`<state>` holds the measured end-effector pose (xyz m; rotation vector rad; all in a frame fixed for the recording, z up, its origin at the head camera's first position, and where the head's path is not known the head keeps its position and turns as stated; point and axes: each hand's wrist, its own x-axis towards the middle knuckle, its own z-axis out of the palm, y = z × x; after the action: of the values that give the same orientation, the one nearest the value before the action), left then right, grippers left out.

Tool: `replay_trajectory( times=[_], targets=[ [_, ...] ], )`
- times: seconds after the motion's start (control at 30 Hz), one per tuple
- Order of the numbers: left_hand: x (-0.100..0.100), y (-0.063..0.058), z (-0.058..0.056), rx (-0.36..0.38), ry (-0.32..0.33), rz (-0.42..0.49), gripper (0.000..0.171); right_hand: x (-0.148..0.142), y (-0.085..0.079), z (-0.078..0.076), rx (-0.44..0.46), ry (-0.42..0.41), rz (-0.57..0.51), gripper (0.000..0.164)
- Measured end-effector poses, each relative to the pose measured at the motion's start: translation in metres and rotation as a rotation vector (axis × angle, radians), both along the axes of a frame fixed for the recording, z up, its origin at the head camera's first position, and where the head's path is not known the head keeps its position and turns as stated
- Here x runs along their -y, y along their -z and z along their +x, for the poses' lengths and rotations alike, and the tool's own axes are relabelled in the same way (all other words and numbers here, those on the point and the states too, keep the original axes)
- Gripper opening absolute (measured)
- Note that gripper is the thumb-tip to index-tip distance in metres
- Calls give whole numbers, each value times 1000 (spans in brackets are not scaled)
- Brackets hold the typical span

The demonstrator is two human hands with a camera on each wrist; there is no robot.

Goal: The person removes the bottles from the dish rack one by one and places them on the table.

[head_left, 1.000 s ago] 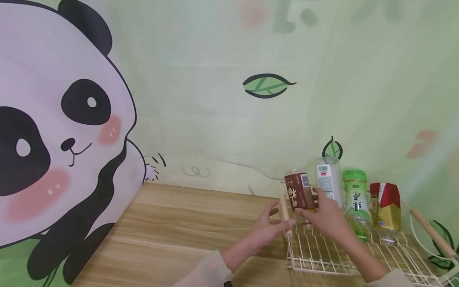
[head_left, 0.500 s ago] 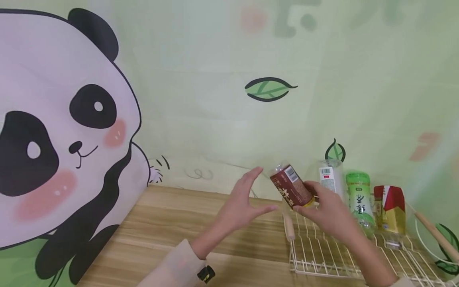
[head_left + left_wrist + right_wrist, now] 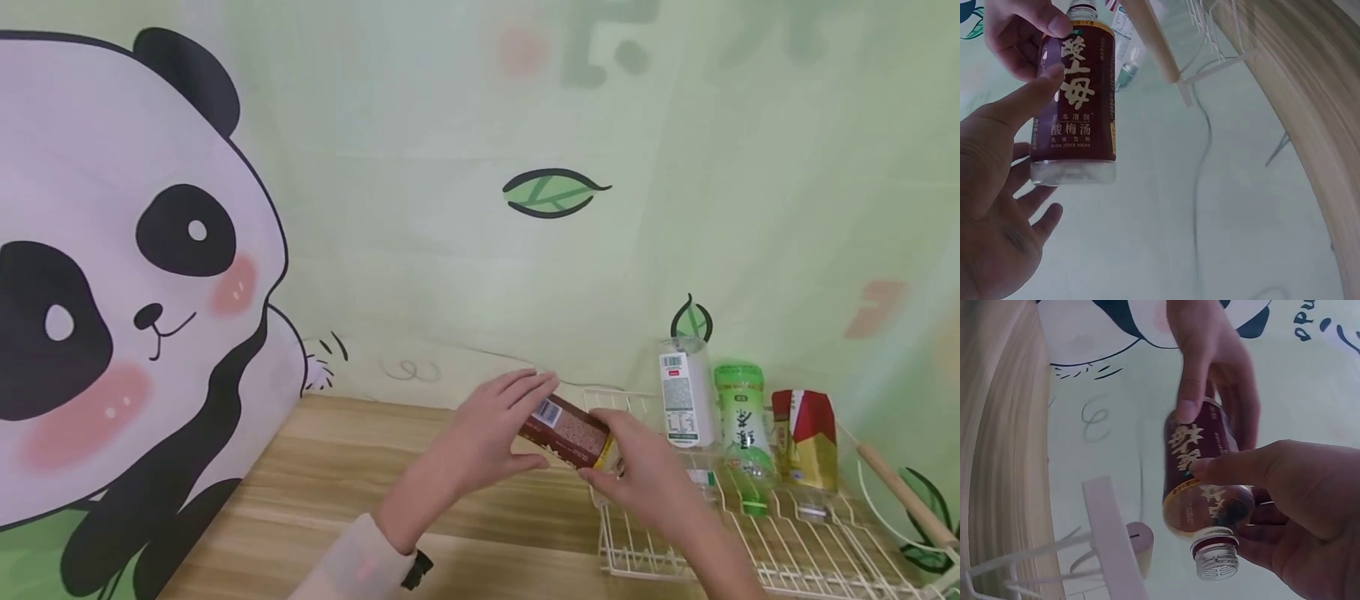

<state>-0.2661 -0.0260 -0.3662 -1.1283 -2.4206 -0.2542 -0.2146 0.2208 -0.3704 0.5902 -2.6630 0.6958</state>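
Observation:
A clear plastic drink bottle (image 3: 570, 429) with a dark red label is held tilted in the air, left of the wire rack. My right hand (image 3: 648, 462) grips it at the shoulder end; its capless-looking neck (image 3: 1215, 550) points toward the right wrist camera. My left hand (image 3: 480, 433) is around the base end, thumb over the label and fingers on the far side. In the left wrist view the left thumb (image 3: 1029, 97) overlaps the label, with the lower fingers spread past the base (image 3: 1072, 172).
The white wire rack (image 3: 675, 533) with wooden handles (image 3: 903, 492) stands at the right. On it are a clear bottle with a white label (image 3: 678, 396), a green bottle (image 3: 741, 417) and a red and gold packet (image 3: 806, 437). Wooden tabletop (image 3: 360, 483) lies left; a panda-printed wall is behind.
The right hand has carried the red-labelled bottle left from the rack and tipped it over. The left hand has let go of the rack's wooden handle, opened, and come around the bottle's base.

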Motion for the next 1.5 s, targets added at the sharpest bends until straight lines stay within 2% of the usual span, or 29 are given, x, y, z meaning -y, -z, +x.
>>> replay_trajectory(
  times=[0.17, 0.27, 0.43, 0.7, 0.93, 1.1, 1.27, 1.5],
  targets=[
    [-1, 14, 3, -22, -15, -82, 89, 6, 4, 7, 11, -20, 17, 71],
    [-1, 21, 8, -46, -25, -88, 82, 9, 8, 10, 0, -52, 25, 71],
    [2, 28, 15, -49, -39, -20, 76, 14, 14, 10, -40, -69, 43, 71],
    [7, 38, 18, -28, -95, 54, 77, 18, 18, 5, -11, -91, 38, 72],
    [7, 41, 20, -54, -91, 61, 80, 15, 19, 5, -29, -114, 44, 71],
    [5, 39, 22, -37, -105, 66, 80, 12, 19, 5, -46, -82, 68, 72],
    [1, 38, 23, -39, -120, 33, 80, 9, 19, 6, -53, -52, 87, 73],
    [-5, 38, 25, -90, -139, -12, 78, 9, 19, 6, -75, -50, 109, 73]
  ],
)
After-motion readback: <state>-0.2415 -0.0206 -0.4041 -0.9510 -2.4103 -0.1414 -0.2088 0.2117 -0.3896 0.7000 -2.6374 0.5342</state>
